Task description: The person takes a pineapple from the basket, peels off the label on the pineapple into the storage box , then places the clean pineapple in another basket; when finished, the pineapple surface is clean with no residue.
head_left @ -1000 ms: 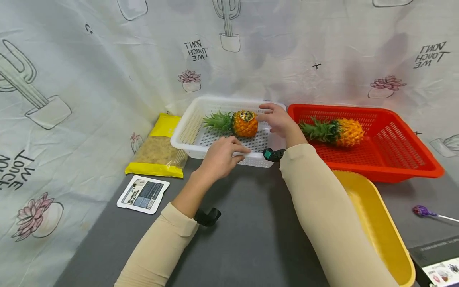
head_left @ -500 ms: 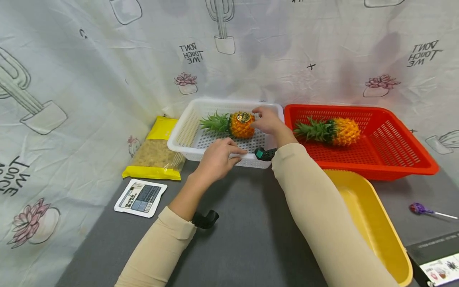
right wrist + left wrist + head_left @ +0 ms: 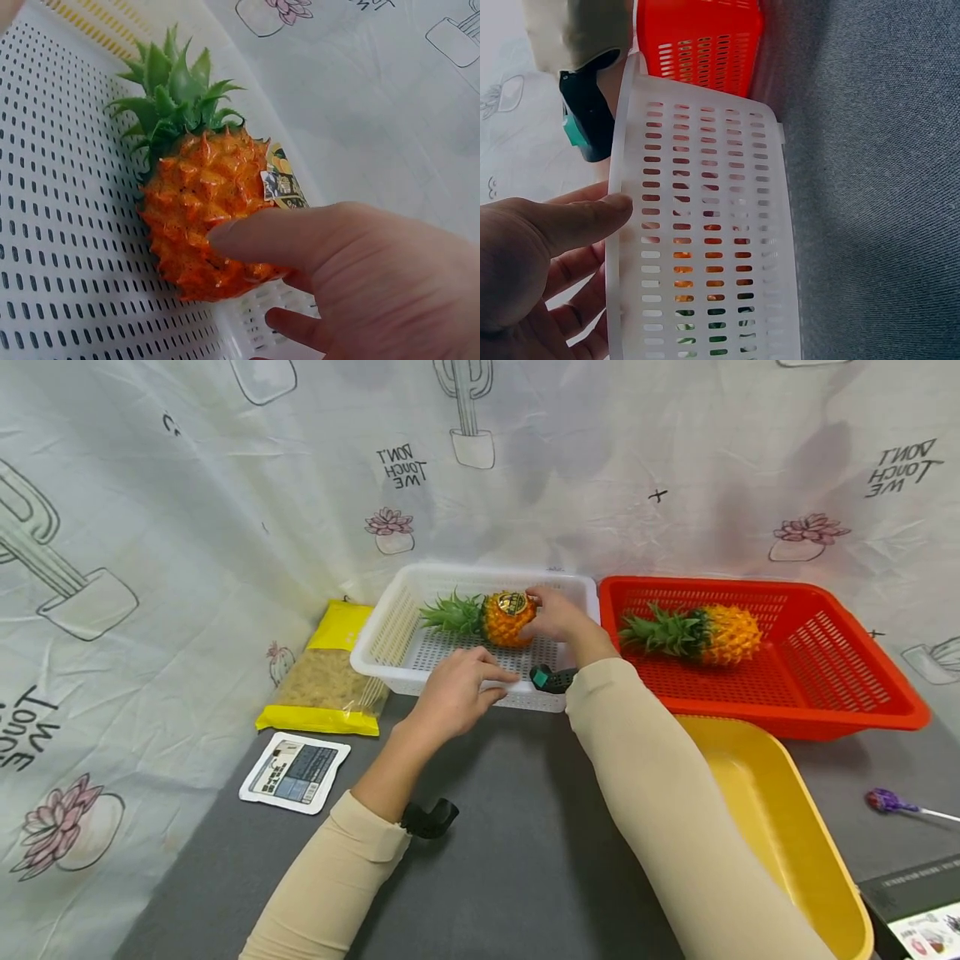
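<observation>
A small pineapple [image 3: 506, 620] [image 3: 202, 217] with a gold label lies on its side in a white slotted basket [image 3: 390, 631] [image 3: 705, 225], its green crown pointing left. My right hand [image 3: 557, 614] [image 3: 352, 270] grips its base end, with the thumb across the orange skin and the fingers curled beneath. My left hand [image 3: 459, 687] [image 3: 551, 251] holds the basket's front rim, thumb on the outer wall and fingers inside.
A red basket [image 3: 817, 722] [image 3: 697, 37] to the right holds a second pineapple [image 3: 720, 633]. A yellow tub [image 3: 787, 827] sits at the front right. A yellow grain bag [image 3: 330, 672] and a white packet [image 3: 295, 771] lie left. A purple lollipop [image 3: 885, 800] lies far right.
My right hand has come down from the basket's back right corner onto the pineapple's base and closed on it. My left hand has stayed on the front rim.
</observation>
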The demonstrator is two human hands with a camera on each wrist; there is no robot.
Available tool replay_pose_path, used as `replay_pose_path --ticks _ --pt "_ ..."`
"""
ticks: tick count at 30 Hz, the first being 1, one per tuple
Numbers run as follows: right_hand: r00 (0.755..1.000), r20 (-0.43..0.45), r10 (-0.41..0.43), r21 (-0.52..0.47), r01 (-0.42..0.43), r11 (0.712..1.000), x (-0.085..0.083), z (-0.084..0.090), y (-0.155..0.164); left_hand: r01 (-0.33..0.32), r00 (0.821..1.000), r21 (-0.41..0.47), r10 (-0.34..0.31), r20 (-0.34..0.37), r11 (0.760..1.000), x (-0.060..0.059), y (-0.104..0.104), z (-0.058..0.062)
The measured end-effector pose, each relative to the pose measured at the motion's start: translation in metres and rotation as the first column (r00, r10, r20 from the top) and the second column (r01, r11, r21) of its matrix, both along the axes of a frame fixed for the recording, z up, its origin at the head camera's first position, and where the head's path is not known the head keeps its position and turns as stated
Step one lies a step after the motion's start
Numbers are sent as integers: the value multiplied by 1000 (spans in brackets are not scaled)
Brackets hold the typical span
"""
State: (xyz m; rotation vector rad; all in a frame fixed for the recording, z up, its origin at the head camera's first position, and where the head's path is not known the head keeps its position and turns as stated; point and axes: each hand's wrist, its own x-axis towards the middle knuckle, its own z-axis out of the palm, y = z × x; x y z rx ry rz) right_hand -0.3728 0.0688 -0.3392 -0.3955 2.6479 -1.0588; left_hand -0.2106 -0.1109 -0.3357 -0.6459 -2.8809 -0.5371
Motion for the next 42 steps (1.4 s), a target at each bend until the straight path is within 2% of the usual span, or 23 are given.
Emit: replay_pose_path --ticks 8,16,29,42 --pt "1000 17 -10 29 9 1000 -5 -3 -1 7 1000 14 -7 -14 1000 0 1 0" --pt "1000 4 -31 48 31 998 -1 -3 -1 -3 1000 -1 3 0 1000 -1 1 1" --pt "999 -39 11 78 -8 997 -1 -4 -4 -6 1000 0 6 6 1000 0 0 1" --pt "1000 23 5 -24 -5 1000 0 -6 -3 -6 1000 9 6 25 1000 -1 1 3"
